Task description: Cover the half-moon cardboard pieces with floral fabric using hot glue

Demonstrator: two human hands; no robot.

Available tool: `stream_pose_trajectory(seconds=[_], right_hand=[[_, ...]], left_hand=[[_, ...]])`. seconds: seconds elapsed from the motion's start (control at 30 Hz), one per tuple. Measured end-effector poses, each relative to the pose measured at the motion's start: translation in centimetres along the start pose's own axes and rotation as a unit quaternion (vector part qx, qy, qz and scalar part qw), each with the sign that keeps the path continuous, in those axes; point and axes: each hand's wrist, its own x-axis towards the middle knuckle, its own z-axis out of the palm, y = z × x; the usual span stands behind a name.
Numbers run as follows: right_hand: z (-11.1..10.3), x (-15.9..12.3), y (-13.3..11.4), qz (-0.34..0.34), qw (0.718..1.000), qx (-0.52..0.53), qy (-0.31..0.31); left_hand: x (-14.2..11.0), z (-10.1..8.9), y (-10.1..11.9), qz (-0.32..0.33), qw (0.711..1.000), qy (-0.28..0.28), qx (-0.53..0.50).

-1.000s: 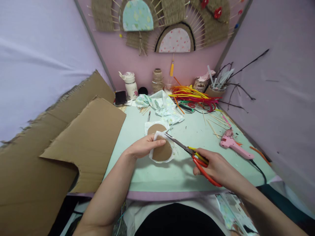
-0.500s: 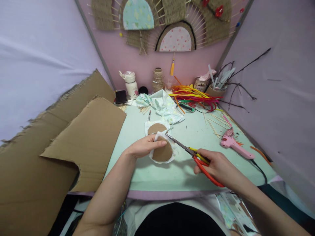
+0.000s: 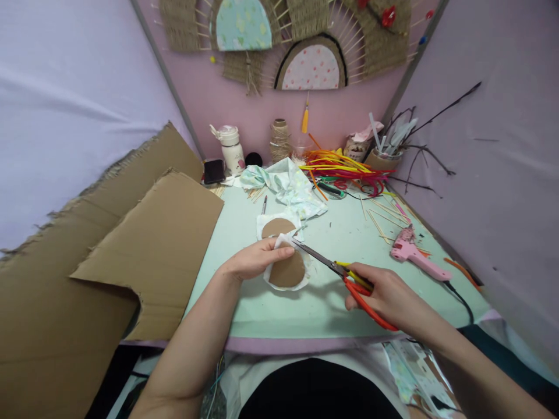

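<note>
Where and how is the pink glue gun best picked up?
Pink glue gun: grip the handle, probably from the near right. It lies with its handle slanting that way, cord trailing from the end; the right hand holds scissors.

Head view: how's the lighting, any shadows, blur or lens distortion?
Head view: light looks soft, with no strong glare on the tabletop; a faint shadow lies on it near the right hand; no obvious motion blur on the scissors, but detail at their tips is too small to judge; forearms look stretched, wide-angle style.
</note>
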Motion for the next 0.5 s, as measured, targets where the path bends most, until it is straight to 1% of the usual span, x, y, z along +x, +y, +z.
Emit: stream_pose_trajectory(seconds=[0.1,0.17,0.33,0.5], right_hand=[[0.03,0.09,-0.23,0.004,1.000,-0.019,0.004],[0.04,0.14,-0.33,0.005,1.000,-0.012,0.002],[0.13,0.25,-0.41,-0.003,1.000,-0.004,0.009],[0.25,0.33,-0.57,0.001,1.000,-0.016,0.008]], left_hand=[[-0.04,0.13,0.24,0.010,1.000,-0.017,0.008],[-0.04,0.23,0.38,0.011,0.999,-0.027,0.012],[0.02,0.42,0.53,0.014,0.999,-0.035,0.019],[0.03,0.56,0.64,0.034,0.998,-0.053,0.024]])
